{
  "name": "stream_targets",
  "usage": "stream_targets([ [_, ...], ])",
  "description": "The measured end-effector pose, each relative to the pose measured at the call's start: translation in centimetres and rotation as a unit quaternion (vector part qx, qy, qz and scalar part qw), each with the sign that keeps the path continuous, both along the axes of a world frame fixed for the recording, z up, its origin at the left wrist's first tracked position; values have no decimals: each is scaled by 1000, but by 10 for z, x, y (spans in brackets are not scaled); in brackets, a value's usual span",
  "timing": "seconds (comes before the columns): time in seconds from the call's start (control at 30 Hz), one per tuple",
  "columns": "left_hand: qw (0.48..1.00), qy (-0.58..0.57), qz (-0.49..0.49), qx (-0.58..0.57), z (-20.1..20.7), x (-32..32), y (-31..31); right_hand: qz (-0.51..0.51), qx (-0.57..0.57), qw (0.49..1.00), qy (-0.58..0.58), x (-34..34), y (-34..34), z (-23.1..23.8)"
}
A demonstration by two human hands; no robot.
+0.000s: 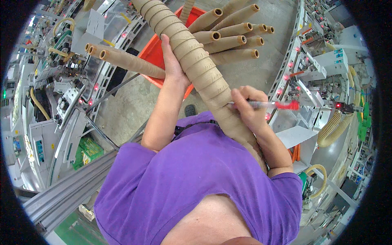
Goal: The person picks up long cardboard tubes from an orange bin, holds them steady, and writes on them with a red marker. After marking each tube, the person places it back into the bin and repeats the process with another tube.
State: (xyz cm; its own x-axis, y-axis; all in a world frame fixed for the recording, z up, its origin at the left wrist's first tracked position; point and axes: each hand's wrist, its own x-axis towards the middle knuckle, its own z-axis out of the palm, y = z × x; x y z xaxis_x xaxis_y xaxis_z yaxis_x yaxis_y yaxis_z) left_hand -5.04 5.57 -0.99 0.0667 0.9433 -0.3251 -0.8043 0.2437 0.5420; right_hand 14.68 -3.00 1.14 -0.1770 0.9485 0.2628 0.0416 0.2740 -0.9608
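Observation:
A long stack of brown paper cones (200,61), nested one inside another, slants across my front from the top of the view down to my right arm. Small handwritten marks run along its overlapping bands. My left hand (174,67) grips the stack from its left side, thumb lying along it; the other fingers are hidden beneath. In my right hand (251,108) is a pen (265,105) with a clear barrel and a red end. Its tip meets the stack near one band's edge, low on the stack.
Beyond the stack, a red crate (153,52) stands on the grey floor (126,96) with several cone stacks (237,42) sticking out of it, some toward the left. Machine rows flank me left and right. A metal rail (77,183) runs at my lower left.

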Motion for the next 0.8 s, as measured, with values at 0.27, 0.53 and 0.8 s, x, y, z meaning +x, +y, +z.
stream_targets([
  [0.27,1000,-10,15,0,-2,-2,4,-3,4,997,-82,-2,-1,7],
  [0.53,1000,-16,-3,7,-1,-3,1,-34,-31,998,-38,-4,-3,3],
  [0.8,1000,-13,3,-3,-1,-4,0,-85,-60,994,-18,-4,-2,-3],
])
